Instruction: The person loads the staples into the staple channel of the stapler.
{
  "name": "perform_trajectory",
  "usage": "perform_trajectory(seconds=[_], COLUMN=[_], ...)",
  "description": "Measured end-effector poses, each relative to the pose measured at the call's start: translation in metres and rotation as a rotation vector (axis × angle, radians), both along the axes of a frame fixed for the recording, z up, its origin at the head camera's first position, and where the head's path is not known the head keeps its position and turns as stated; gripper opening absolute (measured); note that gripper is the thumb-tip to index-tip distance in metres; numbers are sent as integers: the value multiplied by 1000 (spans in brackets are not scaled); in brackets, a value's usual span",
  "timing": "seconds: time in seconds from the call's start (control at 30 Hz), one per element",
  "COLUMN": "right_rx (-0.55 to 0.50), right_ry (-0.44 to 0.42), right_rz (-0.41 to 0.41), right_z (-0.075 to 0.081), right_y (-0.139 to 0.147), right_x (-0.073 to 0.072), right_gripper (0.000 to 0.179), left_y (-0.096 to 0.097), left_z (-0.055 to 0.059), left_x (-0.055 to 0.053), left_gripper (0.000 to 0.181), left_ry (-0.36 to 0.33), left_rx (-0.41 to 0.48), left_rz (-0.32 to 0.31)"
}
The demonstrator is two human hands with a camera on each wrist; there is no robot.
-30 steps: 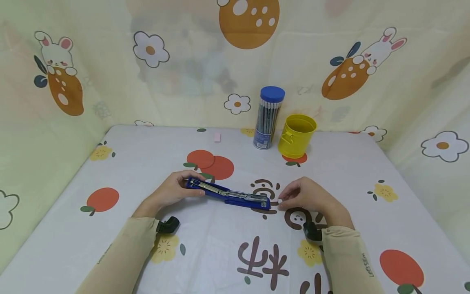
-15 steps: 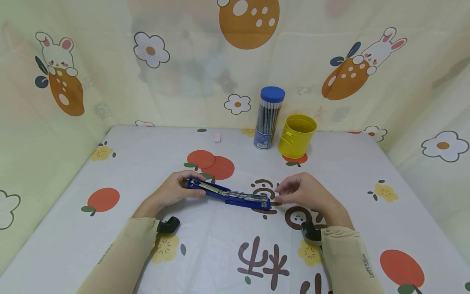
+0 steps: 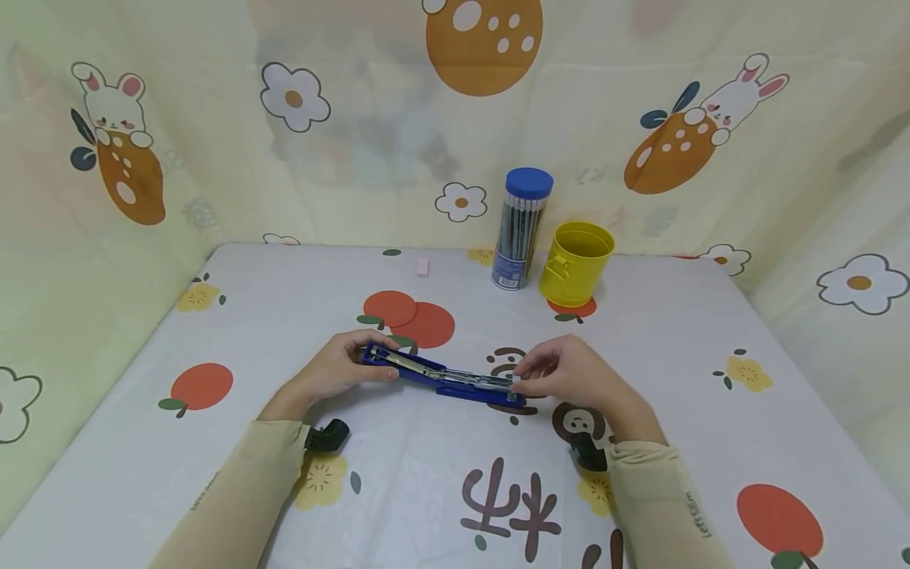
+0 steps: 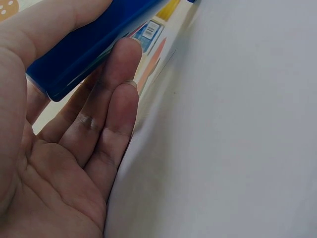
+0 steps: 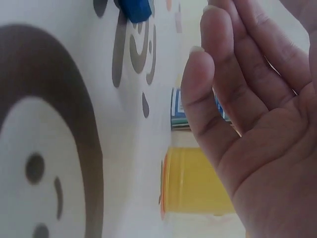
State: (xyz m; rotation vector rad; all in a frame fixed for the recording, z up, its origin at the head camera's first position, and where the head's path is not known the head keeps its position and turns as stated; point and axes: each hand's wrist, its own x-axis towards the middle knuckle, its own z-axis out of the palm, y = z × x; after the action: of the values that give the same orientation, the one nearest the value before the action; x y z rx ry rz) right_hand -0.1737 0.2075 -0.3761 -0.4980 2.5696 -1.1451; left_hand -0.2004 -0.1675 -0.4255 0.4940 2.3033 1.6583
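A blue stapler (image 3: 444,378) lies opened out over the table, its metal inner parts facing up. My left hand (image 3: 346,365) grips its left end between thumb and fingers; in the left wrist view the stapler's blue body (image 4: 84,47) sits between the thumb and the fingers (image 4: 124,64). At the stapler's right end my right hand (image 3: 572,375) pinches a small whitish piece (image 3: 515,378), thumb and forefinger right over the metal channel. The right wrist view shows that palm (image 5: 277,144) with the other fingers loosely bent and the pinch out of frame.
A clear tub of pencils (image 3: 519,229) with a blue lid stands at the back, beside a yellow bucket (image 3: 576,265). A small pink eraser-like block (image 3: 423,267) lies left of them. Patterned cloth covers the table (image 3: 405,490) and hangs behind it.
My right hand has moved left from beside the stapler to over its right end, the small whitish piece at its fingertips. The left hand and stapler have stayed in place.
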Motion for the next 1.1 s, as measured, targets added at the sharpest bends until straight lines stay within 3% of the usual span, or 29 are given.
perform_trajectory(seconds=[1.1], right_rx=[60], right_ry=[-13], right_rz=[6], right_z=[1], right_y=[-10], right_x=[1], right_gripper=[14], left_y=[0], left_z=[1], left_x=[0], left_gripper=[44], left_ry=[16], left_rx=[-15], left_rz=[3])
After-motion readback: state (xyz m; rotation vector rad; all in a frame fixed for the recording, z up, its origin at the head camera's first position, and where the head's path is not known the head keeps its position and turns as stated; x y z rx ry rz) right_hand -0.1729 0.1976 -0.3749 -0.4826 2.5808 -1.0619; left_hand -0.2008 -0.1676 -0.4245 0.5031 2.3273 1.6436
